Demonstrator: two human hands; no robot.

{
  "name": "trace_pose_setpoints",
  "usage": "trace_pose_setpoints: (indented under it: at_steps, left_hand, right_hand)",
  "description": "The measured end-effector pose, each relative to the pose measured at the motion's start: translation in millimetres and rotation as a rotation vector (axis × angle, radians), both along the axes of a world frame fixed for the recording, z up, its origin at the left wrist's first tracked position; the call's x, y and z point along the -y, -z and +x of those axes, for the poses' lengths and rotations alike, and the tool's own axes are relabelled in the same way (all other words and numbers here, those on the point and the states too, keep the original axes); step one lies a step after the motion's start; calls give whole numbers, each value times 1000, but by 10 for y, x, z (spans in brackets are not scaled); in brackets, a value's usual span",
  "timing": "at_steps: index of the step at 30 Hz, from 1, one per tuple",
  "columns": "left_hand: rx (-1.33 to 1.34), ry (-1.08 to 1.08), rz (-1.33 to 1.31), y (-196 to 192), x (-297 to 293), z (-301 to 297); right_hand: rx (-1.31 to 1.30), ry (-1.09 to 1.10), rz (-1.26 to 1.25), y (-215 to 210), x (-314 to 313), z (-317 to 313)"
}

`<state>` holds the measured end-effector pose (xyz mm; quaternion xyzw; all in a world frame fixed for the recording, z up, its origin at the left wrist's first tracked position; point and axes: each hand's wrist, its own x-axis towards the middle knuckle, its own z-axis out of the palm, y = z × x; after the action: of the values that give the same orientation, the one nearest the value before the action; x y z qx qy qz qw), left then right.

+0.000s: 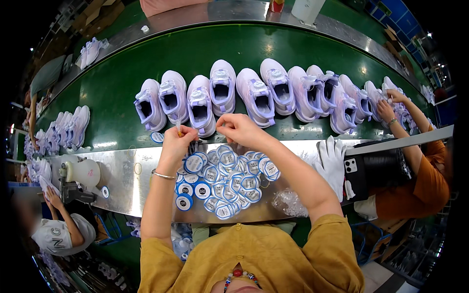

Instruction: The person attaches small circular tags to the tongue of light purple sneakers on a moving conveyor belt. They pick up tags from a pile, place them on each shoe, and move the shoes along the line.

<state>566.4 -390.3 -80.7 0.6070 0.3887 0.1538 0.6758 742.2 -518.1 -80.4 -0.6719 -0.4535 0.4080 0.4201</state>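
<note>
My left hand is pinched closed by the heel of a white and lilac sneaker. A thin, clear piece with a small orange-yellow part shows at its fingertips, too small to name. My right hand is also closed in a pinch, just right of that heel; whatever lies between its fingers is hidden. Below both hands, a heap of round white tags with blue rims is spread on the metal ledge. One round tag lies or hangs directly under my left hand.
More sneakers line the green belt. White gloves, a phone and a clear plastic bag are at right. A whitish spool stands left. Co-workers sit on both sides; a right-hand co-worker's hands touch sneakers.
</note>
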Motion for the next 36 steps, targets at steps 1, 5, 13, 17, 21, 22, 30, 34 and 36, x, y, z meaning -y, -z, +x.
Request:
trace_pose_setpoints:
  at_steps: [1, 5, 13, 17, 21, 22, 30, 34, 36]
  left_hand:
    - [3, -18, 74, -26, -6, -28]
    - [39, -135, 111, -153, -27, -46]
    - [95, -90, 69, -251, 35, -6]
    - [157, -85, 129, -207, 115, 29]
    - [217, -153, 76, -313, 52, 92]
    - [233, -161, 9, -302, 27, 103]
    - [340, -166, -84, -192, -29, 97]
    - [296, -116, -118, -126, -37, 96]
    - [307, -67, -118, -92, -36, 71]
  right_hand:
    - [-5, -31, 12, -81, 34, 6]
    - [-71, -59, 92, -180, 123, 28]
    - [-423, 4, 139, -191, 109, -19]
    - [-412, 125, 184, -130, -110, -181]
    - [-76, 160, 323, -24, -249, -240]
    - [173, 178, 445, 4, -274, -247]
    - [-384, 175, 321, -110, -332, -217]
    - [-486, 150, 202, -104, -336, -166]
    - [-467, 147, 238, -138, -342, -183]
